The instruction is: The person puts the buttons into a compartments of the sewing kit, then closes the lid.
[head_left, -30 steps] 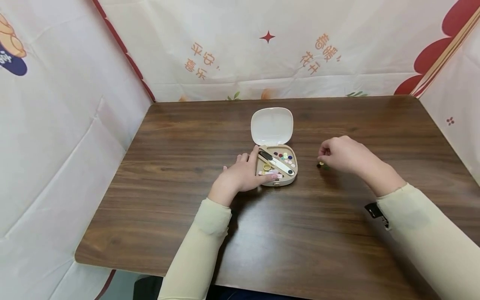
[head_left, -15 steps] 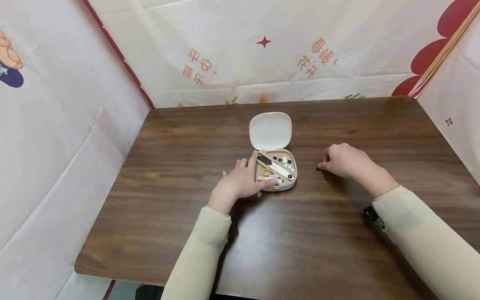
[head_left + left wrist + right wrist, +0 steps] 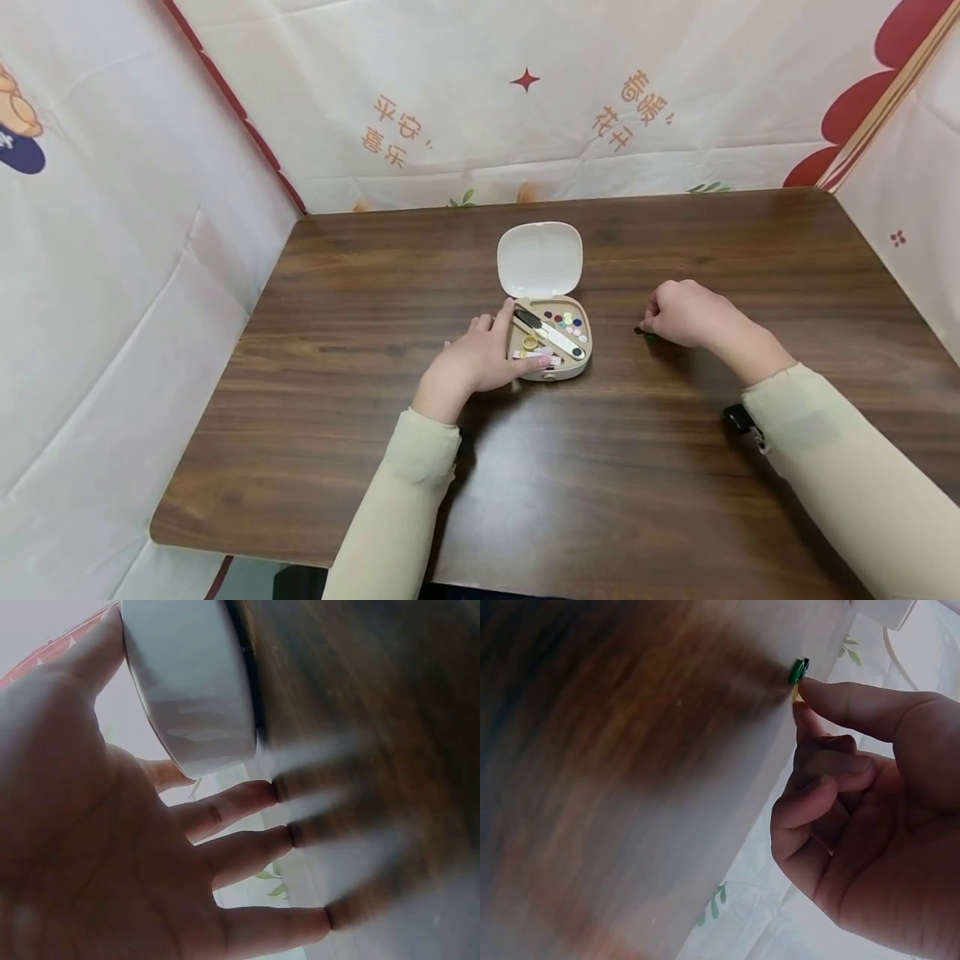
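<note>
A cream sewing kit box (image 3: 586, 354) stands on the table with its white lid (image 3: 540, 260) raised. Inside are small coloured buttons (image 3: 567, 320), a white-and-black pair of thread snips (image 3: 551, 335) and a yellow ring (image 3: 529, 342). My left hand (image 3: 474, 361) rests at the box's left side, index finger and thumb along its rim, the other fingers spread. To the right of the box, my right hand (image 3: 692, 314) pinches a small yellow button (image 3: 796, 692) between thumb and index finger, low over the table. A green button (image 3: 798, 671) and a dark one show right at those fingertips.
The brown wooden table (image 3: 360, 317) runs back to a white printed cloth (image 3: 465, 100) hung behind it. Another cloth (image 3: 112, 292) hangs along the left side. A small black device (image 3: 741, 419) is strapped at the right sleeve.
My right fingertips have come down over the small yellow button, which showed below them a second ago in the head view. The left hand stays on the box; the head view shifted slightly.
</note>
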The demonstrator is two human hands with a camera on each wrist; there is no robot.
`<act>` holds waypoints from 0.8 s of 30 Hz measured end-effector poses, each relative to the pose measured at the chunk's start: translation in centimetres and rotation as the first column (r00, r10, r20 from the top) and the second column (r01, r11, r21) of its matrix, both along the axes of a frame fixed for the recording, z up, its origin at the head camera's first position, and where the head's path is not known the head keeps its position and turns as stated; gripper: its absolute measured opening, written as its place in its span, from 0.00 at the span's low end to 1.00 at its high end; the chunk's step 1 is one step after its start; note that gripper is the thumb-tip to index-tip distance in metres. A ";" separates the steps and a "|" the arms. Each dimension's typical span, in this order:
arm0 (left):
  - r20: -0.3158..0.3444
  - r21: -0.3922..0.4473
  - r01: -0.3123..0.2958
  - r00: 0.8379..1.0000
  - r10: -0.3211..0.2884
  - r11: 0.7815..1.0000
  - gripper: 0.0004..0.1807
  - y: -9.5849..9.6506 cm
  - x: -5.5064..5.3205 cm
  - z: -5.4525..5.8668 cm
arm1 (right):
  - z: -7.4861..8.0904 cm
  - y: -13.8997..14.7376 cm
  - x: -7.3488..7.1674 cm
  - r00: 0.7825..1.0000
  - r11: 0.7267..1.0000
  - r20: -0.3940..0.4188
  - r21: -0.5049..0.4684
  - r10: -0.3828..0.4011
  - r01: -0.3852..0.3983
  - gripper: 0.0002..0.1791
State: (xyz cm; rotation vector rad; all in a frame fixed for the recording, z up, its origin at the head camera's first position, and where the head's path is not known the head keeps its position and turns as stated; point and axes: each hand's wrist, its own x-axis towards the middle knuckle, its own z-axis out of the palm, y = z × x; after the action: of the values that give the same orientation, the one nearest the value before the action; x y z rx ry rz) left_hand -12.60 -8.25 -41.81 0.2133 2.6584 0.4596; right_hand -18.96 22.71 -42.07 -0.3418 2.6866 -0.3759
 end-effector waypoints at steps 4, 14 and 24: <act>0.016 -0.002 -0.005 1.000 0.005 1.000 0.62 -0.3 0.1 -0.1 | 0.1 -0.8 -0.1 0.998 0.999 -0.059 -0.046 0.025 -0.028 0.13; -0.012 0.002 0.009 1.000 -0.009 1.000 0.62 0.0 -0.3 0.3 | 2.3 -6.7 0.6 0.901 0.954 -0.377 -0.119 0.213 -0.275 0.06; -0.001 -0.004 0.009 1.000 -0.009 1.000 0.61 -0.2 -0.1 0.3 | 1.4 -9.1 -0.5 0.815 0.922 -0.450 0.058 0.366 -0.382 0.08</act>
State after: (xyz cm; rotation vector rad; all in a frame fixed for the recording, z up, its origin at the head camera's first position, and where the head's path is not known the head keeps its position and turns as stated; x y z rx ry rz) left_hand -12.70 -8.43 -41.51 0.2245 2.6579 0.4514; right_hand -19.46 13.65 -40.69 -1.0741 2.9568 -0.2425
